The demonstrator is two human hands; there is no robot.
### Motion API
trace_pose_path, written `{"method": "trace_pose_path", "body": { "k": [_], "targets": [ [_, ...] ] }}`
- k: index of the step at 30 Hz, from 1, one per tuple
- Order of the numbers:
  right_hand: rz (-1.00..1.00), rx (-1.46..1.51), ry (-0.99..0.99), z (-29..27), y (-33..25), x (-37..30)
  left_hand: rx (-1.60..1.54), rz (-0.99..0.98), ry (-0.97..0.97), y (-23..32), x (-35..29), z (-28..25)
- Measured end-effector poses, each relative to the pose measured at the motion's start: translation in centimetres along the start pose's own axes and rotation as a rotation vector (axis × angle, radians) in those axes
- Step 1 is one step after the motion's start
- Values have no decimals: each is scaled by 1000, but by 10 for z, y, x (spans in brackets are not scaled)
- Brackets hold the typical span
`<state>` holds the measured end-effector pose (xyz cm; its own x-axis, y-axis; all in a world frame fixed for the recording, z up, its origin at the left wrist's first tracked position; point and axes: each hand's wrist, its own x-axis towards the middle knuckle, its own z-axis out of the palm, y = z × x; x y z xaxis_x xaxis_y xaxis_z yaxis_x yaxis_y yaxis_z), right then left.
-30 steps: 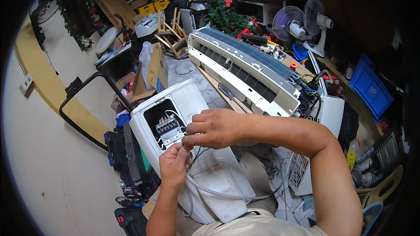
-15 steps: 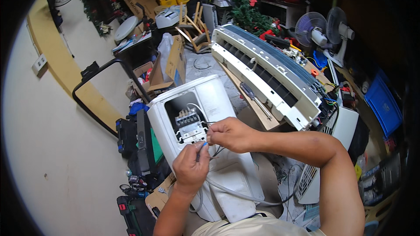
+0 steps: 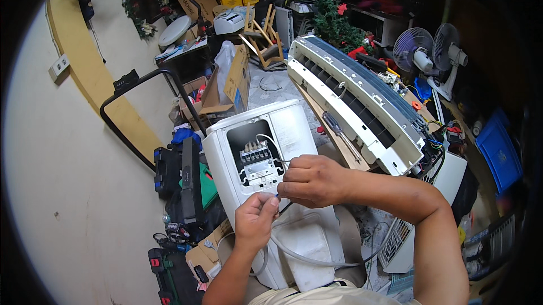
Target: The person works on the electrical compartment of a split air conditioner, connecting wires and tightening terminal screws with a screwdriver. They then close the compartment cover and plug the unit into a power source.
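Observation:
Between my knees rests the white outdoor unit of an air conditioner (image 3: 229, 186), its wiring compartment uncovered. Inside sits a terminal block (image 3: 255, 153) with a row of screws, above a metal bracket (image 3: 262, 172). My left hand (image 3: 254, 219) pinches a thin wire with a bit of blue at the fingertips. Fingers of my right hand (image 3: 314, 180) are curled on the same wire, meeting the left ones just below the compartment. Dark strands show under the right hand, and the wire's end is hidden. A grey cable (image 3: 319, 262) loops across the unit's lower part.
To the right, a stripped indoor air conditioner unit (image 3: 362, 114) lies on a wooden board, beside a screwdriver (image 3: 338, 128). A black trolley handle (image 3: 107, 101) and tool cases (image 3: 164, 276) stand left. Behind are an open carton (image 3: 235, 81), a wooden stool (image 3: 266, 44) and fans (image 3: 413, 50).
My hands have come closer together, the right one now turned down over the left fingertips. The blue bit is more covered. The whole view has shifted slightly.

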<state>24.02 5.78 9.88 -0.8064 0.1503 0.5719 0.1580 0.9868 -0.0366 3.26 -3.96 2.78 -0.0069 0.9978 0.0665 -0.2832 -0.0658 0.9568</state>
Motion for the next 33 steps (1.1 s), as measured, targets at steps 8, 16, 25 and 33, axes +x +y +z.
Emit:
{"method": "trace_pose_path", "body": {
  "k": [8, 16, 25, 33],
  "targets": [
    [750, 609, -169, 5, -18, 14, 655, 181, -26, 5, -18, 3],
    [927, 614, -214, 5, -8, 26, 748, 536, 263, 2, -7, 12],
    [854, 563, 7, 17, 16, 26, 309, 221, 397, -18, 22, -3],
    [1229, -436, -285, 4, 145, -52, -412, -95, 309, -7, 37, -11]
  ]
}}
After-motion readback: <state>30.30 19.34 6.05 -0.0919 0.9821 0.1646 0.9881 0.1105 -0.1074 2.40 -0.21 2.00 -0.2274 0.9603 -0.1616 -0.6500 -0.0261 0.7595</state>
